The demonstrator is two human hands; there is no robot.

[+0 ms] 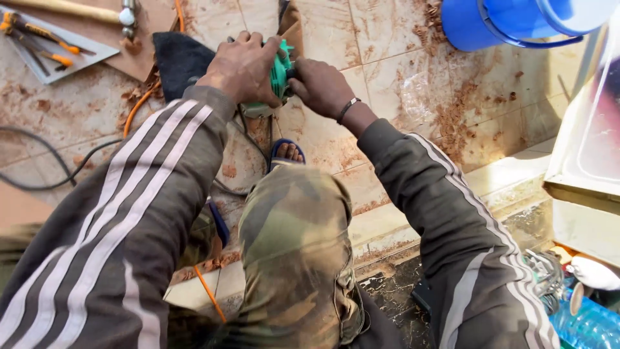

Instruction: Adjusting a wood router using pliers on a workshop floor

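A green power tool (280,76) sits low over the tiled floor between both hands. My left hand (240,68) is clamped over its top and left side, hiding most of the body. My right hand (321,86), with a dark band on the wrist, grips the tool's right end. A black cord (255,139) runs down from the tool toward my knee. Below the tool, a foot in a blue sandal (287,152) shows past my camouflage-clad knee (290,232).
Sawdust and wood shavings cover the tiles. A hammer (77,10), orange-handled tools (40,40) and a metal square lie top left on a board. Blue buckets (510,22) stand top right. A white cabinet edge (584,161) and a plastic bottle (588,323) are on the right.
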